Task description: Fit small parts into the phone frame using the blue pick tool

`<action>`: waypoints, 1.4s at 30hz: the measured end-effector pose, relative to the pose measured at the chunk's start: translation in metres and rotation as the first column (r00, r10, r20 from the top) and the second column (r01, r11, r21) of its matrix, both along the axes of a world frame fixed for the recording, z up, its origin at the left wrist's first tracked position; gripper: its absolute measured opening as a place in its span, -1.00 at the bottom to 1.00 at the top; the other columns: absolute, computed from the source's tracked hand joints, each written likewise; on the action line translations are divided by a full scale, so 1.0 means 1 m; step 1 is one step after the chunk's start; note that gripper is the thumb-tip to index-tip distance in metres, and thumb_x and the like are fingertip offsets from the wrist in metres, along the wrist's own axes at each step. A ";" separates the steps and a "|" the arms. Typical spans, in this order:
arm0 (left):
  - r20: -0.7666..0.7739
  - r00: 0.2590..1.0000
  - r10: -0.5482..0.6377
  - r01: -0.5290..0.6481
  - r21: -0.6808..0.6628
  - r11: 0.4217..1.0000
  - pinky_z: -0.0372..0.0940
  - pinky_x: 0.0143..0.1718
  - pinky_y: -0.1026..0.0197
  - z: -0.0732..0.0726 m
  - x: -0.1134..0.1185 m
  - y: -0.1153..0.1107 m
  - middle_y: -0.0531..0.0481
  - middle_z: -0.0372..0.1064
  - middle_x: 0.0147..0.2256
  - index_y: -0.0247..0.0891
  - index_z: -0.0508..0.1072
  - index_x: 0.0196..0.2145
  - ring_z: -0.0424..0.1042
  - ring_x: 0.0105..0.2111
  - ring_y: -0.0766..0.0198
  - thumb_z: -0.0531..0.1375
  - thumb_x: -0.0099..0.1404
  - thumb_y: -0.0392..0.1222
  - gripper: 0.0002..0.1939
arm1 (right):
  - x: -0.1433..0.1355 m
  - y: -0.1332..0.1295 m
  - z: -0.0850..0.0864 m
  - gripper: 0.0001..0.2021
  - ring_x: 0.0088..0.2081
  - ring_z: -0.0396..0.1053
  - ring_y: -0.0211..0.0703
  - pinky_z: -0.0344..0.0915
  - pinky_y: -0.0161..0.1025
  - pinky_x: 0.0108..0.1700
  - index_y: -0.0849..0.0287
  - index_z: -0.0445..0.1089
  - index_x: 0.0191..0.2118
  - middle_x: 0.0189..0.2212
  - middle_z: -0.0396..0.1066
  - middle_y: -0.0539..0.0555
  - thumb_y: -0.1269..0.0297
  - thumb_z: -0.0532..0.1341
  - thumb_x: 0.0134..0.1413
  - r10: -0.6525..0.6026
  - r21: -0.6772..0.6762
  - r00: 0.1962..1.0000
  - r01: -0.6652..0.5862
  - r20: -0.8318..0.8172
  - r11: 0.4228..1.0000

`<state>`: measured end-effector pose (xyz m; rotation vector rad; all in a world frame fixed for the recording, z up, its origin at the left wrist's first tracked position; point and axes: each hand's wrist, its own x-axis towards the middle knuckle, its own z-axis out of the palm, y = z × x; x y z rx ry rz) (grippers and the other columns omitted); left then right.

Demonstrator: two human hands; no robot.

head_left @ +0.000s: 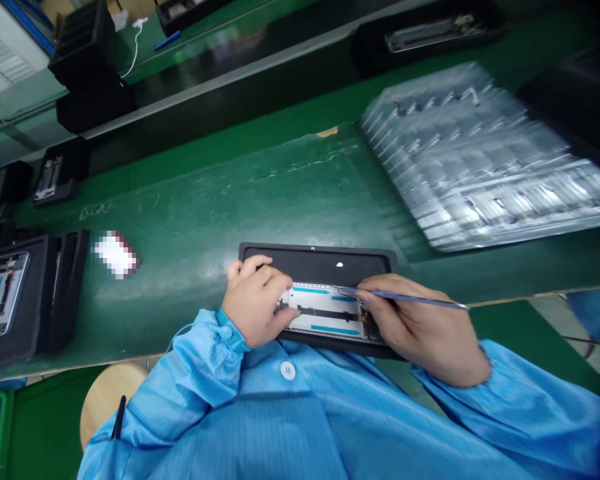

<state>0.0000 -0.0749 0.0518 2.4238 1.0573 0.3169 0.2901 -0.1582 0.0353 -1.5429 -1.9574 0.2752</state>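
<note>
I see left hand [256, 301] fingers curled, pressing phone frame [325, 313] in black tray [320, 259] at bench edge. Right hand [420, 327] pinches tweezers [405, 298], tip on frame. Risk: tip slips, scratches flex cable [330, 312].

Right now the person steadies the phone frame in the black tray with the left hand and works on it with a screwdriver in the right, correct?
Not quite. The head view shows the right hand holding thin tweezers, not a screwdriver. The left hand does steady the phone frame in the black tray.
</note>
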 end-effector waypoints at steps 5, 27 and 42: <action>0.009 1.000 0.006 -0.006 0.009 1.000 0.17 0.28 -0.37 -0.001 -0.001 0.000 -0.14 0.70 0.09 -0.09 0.63 0.05 0.37 0.41 -0.31 0.51 0.34 -0.03 -0.64 | 0.004 0.003 0.002 -0.82 -0.28 0.67 -0.03 0.59 -0.11 -0.21 0.00 0.53 -0.15 -0.28 0.68 0.05 0.27 0.21 0.56 -0.022 -0.035 0.999 0.020 -0.044 0.999; 0.053 0.998 0.026 -0.026 0.002 1.000 0.15 0.30 -0.39 -0.003 0.000 0.000 -0.14 0.71 0.05 -0.12 0.63 0.04 0.37 0.41 -0.32 0.44 0.40 -0.06 -0.71 | 0.002 -0.004 -0.004 -0.92 -0.27 0.67 -0.09 0.61 -0.17 -0.17 -0.02 0.55 -0.05 -0.21 0.70 0.02 0.27 0.28 0.53 -0.007 0.059 0.997 0.012 -0.075 0.998; 0.324 0.876 0.358 -0.415 0.129 0.900 0.40 0.35 -0.26 -0.029 -0.014 -0.005 -0.24 0.45 0.20 -0.17 0.54 -0.08 0.44 0.30 -0.12 0.19 0.36 -0.49 -0.71 | 0.008 -0.041 0.013 -0.69 -0.04 0.71 0.05 0.69 -0.03 0.07 -0.03 0.59 0.14 0.07 0.67 0.17 0.42 0.25 0.42 0.121 0.136 0.992 -0.123 0.022 0.983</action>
